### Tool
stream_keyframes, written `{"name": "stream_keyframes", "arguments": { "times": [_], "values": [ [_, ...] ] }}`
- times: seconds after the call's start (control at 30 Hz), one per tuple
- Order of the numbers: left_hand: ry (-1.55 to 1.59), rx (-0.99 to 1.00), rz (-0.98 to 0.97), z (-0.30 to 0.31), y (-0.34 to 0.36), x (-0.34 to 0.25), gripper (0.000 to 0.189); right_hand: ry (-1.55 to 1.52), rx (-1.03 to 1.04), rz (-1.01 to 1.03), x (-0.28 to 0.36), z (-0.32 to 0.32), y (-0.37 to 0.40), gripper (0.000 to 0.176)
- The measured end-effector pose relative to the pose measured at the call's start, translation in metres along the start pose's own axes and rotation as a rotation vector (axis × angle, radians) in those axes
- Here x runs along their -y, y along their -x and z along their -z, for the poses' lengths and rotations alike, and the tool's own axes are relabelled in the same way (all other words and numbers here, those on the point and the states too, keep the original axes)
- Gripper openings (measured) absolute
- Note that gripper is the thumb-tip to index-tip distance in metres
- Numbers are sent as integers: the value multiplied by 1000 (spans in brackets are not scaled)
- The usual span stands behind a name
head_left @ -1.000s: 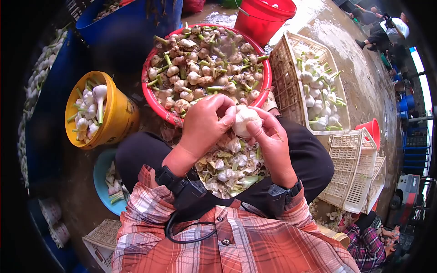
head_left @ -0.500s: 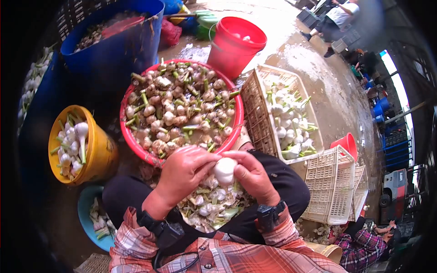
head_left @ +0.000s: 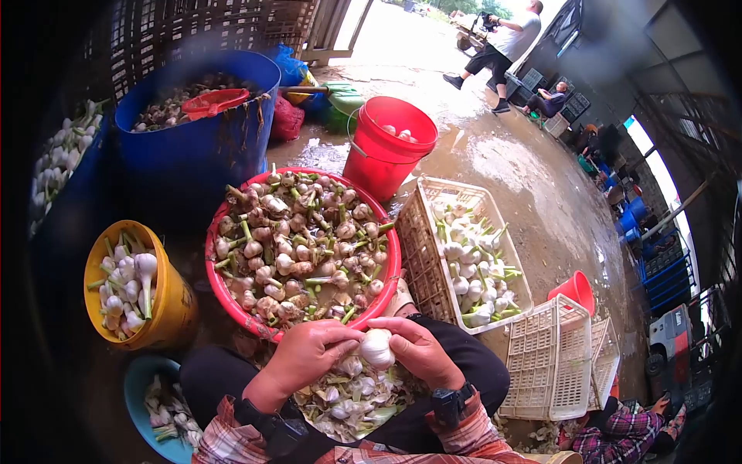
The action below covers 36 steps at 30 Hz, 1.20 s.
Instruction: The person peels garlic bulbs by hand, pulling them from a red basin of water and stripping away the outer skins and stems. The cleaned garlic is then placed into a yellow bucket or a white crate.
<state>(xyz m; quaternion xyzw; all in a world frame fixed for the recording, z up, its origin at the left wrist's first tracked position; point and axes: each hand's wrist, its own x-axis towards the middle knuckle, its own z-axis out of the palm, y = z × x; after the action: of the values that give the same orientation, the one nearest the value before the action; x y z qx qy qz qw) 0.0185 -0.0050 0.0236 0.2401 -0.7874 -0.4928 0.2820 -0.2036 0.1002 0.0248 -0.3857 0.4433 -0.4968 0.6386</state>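
Between my hands is a peeled-looking white garlic bulb [head_left: 377, 349], held above my lap. My right hand [head_left: 423, 354] grips it from the right, thumb in front and fingers over the top. From the left, my left hand [head_left: 311, 354] has its thumb and fingers pinched together at the bulb's edge. Loose garlic skins and scraps [head_left: 352, 406] lie in a heap on my lap beneath. Just beyond my hands, a round red tub [head_left: 219, 288] holds many unpeeled, soil-stained garlic bulbs [head_left: 297, 247] with cut green stems.
A crate [head_left: 421, 255] of white garlic stands right of the tub. Left are a yellow bucket [head_left: 174, 309] and a teal basin [head_left: 139, 394]. Behind stand a blue barrel [head_left: 201, 135] and red bucket [head_left: 386, 166]. White crates [head_left: 545, 359] and a co-worker's plaid sleeve [head_left: 618, 437] are at right.
My view has tilted upward, so the hands and tub appear lower. Both hands stay at the garlic bulb. A person in the background has moved left across the floor.
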Motion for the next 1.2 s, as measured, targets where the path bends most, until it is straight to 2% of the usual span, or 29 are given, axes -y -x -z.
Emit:
{"name": "stream_keyframes", "arguments": {
  "times": [0.03, 0.2, 0.3, 0.33, 0.37, 0.43, 0.47, 0.53, 0.6, 0.7, 0.8, 0.9, 0.97, 1.0, 1.03, 1.1, 1.2],
  "values": [
    [-5, -1, 6, 0, 0, 0, 18, -61, 6, -28, -1, 1, -1, 47],
    [-91, -18, 38, -2, 1, 0, 19, 116, -3, -43, 4, -6, -1, 45],
    [-7, 53, 104, -2, -3, 1, 20, 143, 28, -30, 11, -7, -1, 47],
    [-8, -20, 94, -3, -5, 2, 20, 99, 19, -22, 17, -13, -2, 48],
    [-5, -92, 91, -6, -5, 3, 20, 90, -14, -16, 18, -15, -5, 57],
    [-333, -396, -62, -14, -7, 0, 11, 96, -27, 90, 9, -17, -14, 62],
    [-415, -435, -116, -15, -10, 0, 9, 145, -85, 88, 3, -18, -18, 62],
    [-405, -410, -132, -16, -8, 0, 12, 156, -178, 76, -12, -26, -21, 62],
    [-181, -286, 22, -12, -3, 3, 29, 132, -229, 128, -11, -28, -26, 61],
    [-203, -96, 141, -5, 2, 5, 22, 205, -215, 177, -13, -26, -21, 60],
    [-237, -204, 123, -17, 4, 13, 18, 496, -233, 209, -19, -18, -21, 60],
    [-251, -165, 169, -23, 2, 18, 18, 640, -238, 209, -14, -20, -17, 57],
    [-191, -94, 249, -22, 1, 32, 21, 771, -123, 460, -12, -17, -17, 54],
    [168, -3, 422, -22, 0, 35, 24, 804, -65, 514, -10, -14, -16, 58],
    [531, 89, 581, -23, -1, 36, 26, 803, -64, 511, -11, -13, -16, 58],
    [494, 50, 535, -27, -8, 38, 25, 287, -172, 320, -15, -9, -15, 63],
    [435, -46, 455, -33, -14, 35, 20, 234, -284, 207, -28, -3, -22, 53]
  ]
}}
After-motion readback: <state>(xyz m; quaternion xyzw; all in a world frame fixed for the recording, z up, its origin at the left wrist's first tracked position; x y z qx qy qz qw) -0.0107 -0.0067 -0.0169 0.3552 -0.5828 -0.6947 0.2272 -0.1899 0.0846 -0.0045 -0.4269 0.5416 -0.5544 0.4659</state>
